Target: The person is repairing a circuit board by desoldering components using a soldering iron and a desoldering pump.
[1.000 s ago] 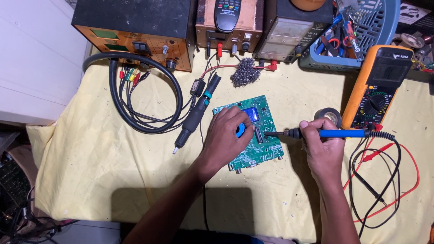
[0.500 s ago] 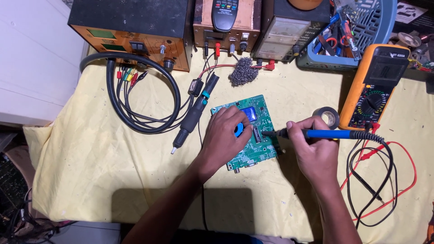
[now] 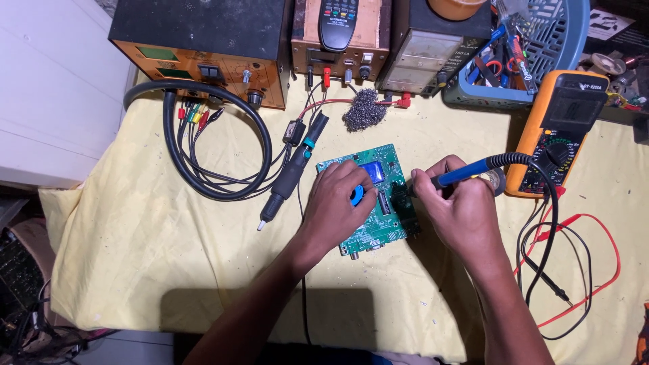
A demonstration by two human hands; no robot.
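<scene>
Two hands on 1 green circuit board point(image 3: 370, 223), mid-table on yellow cloth point(image 3: 135, 230). L hand point(image 3: 338, 203) pressed flat on board w/ a small blue piece under fingers, grip unclear. R hand point(image 3: 460, 209) clamped on 1 blue-handled soldering iron point(image 3: 466, 172), tip at board's right edge; 1 orange multimeter point(image 3: 558, 132) nearby.

We have one view only, from a camera worn on the head, looking almost straight down at the tabletop point(image 3: 135, 270) under its yellow cloth. We sit close: both forearms enter from the bottom edge, with the left hand point(image 3: 338, 206) and right hand point(image 3: 460, 209) near the centre. The far edge, lined with bench instruments point(image 3: 203, 40), runs along the top of the frame.
</scene>
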